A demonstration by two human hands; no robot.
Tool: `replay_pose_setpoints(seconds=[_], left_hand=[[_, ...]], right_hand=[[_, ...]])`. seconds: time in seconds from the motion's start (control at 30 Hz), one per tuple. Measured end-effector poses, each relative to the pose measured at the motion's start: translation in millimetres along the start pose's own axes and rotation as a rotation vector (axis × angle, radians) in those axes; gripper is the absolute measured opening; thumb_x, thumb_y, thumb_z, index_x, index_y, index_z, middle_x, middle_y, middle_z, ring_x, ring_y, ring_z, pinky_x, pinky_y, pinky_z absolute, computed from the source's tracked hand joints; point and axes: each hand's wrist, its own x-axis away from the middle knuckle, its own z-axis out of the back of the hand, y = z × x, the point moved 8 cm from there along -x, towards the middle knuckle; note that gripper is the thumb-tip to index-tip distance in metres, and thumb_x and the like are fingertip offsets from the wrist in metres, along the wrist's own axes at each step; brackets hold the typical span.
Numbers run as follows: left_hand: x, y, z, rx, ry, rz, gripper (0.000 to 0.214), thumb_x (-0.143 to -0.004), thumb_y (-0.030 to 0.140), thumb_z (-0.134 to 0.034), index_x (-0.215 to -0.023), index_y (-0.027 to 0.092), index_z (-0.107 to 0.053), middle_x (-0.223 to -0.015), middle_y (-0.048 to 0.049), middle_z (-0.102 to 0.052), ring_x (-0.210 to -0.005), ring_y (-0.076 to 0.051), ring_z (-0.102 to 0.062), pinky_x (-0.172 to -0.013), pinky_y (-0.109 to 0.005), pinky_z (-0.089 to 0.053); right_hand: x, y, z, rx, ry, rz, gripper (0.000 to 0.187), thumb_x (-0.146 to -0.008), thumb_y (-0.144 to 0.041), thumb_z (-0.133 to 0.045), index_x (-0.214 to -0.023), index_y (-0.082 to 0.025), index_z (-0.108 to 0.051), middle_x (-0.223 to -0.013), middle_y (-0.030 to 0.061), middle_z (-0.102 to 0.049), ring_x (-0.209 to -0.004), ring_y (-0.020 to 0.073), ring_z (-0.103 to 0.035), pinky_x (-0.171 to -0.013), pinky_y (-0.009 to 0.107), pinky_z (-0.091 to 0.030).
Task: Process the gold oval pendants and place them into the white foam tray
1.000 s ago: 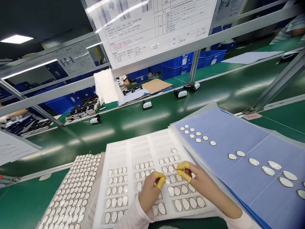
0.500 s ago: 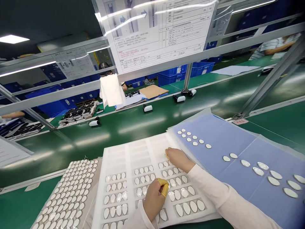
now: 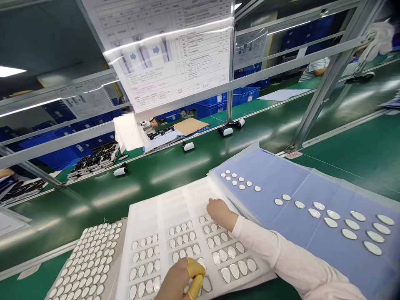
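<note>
A white foam tray [image 3: 142, 223] lies in front of me, with rows of small white oval pieces [image 3: 243, 268] in its slots. Over the lower middle column, my left hand [image 3: 179, 279] has its yellow-covered thumb and finger pinched together close to an oval piece; whatever they hold is hidden. My right hand [image 3: 222, 213] is closed with curled fingers at the upper right column, beside the topmost ovals there. What its fingertips grip, if anything, cannot be seen.
Left of the tray, a board [image 3: 120, 243] carries many close-packed ovals. A blue sheet [image 3: 281, 166] with scattered ovals lies to the right. Black-and-white parts [image 3: 188, 146] sit along the green surface beyond. A metal frame [image 3: 325, 83] and a hanging instruction sheet [image 3: 187, 75] stand ahead.
My view has shifted, so the bench scene moves left in the picture. My left hand has come down and nearer to me over the tray. My right hand stays at the upper right column.
</note>
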Motion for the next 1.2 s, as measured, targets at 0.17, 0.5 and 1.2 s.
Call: replay_pose_setpoints(seconds=[0.17,0.5,1.2], left_hand=[[-37,34,24.8,-0.203,-0.068,-0.139,0.021,-0.098,0.021,-0.045,-0.103,0.022,-0.066,-0.091,-0.0069,-0.071,-0.084,-0.019,-0.066,-0.078,-0.029,-0.053],[-245,-14,-79.2,-0.459,-0.324,-0.06,0.027,-0.097,0.014,-0.045,-0.107,0.017,-0.07,-0.104,-0.0075,-0.072,-0.095,-0.018,-0.066,-0.088,-0.03,-0.054],[-340,-61,-131.7,-0.668,-0.481,0.138,0.033,-0.096,0.035,-0.062,-0.124,0.017,-0.061,-0.127,-0.0102,-0.063,-0.108,-0.024,-0.064,-0.091,-0.045,-0.057]], right_hand=[[16,47,0,-0.088,-0.056,-0.121,0.03,-0.097,-0.032,-0.065,-0.121,-0.014,-0.064,-0.119,0.0095,-0.068,-0.1,0.0218,-0.069,-0.085,0.042,-0.059],[43,185,-17,-0.16,0.07,-0.577,0.033,-0.098,-0.033,-0.064,-0.125,-0.016,-0.062,-0.123,0.0094,-0.066,-0.101,0.0224,-0.068,-0.084,0.042,-0.059],[43,192,-47,-0.273,0.157,-0.631,0.029,-0.099,-0.034,-0.062,-0.122,-0.016,-0.063,-0.116,0.0077,-0.068,-0.094,0.0201,-0.069,-0.08,0.039,-0.06]])
